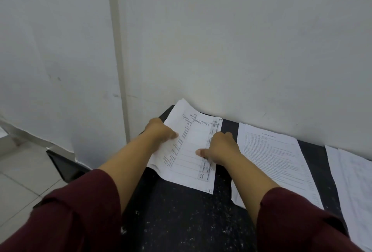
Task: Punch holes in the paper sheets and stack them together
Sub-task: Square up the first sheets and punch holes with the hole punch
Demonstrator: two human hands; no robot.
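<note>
A stack of printed sheets with a table on top (191,147) lies at the far left corner of the dark speckled table (181,211), its far edge bent up against the wall. My left hand (161,131) grips the stack's left edge, thumb on top. My right hand (219,149) holds its right edge, thumb pressed on the page. No hole punch is in view.
A second pile of printed sheets (277,163) lies to the right of my right arm. A third pile (352,187) sits at the table's right end. A white wall (221,50) rises right behind the table. Tiled floor (20,171) shows at the left.
</note>
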